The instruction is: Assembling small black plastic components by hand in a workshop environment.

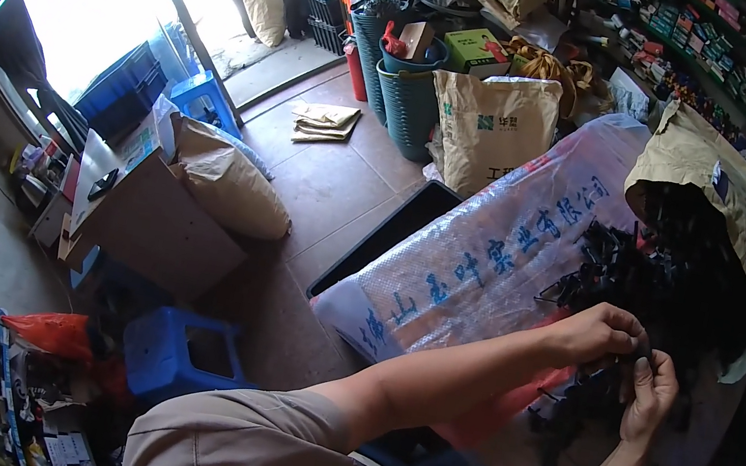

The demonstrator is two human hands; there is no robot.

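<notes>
My left hand (602, 335) and my right hand (652, 394) meet over the right part of the table. Between their pinched fingers is a small black part (642, 349), mostly covered, so its kind cannot be made out. Under and beyond the hands lies a heap of small black parts (599, 263), some of them thin and rod-like. More of the heap runs into the open mouth of a brown paper sack (706, 157) lying on its side. A translucent woven plastic sheet (478, 262) with blue printing covers the table to the left of the heap.
Beyond the table stand a printed paper sack (500, 136) and stacked dark buckets (406, 104). Shelves of small boxes (714, 54) line the right. On the left are a blue stool (173, 348), a desk (146, 218) and a full sack (228, 178). Two people are outside the doorway.
</notes>
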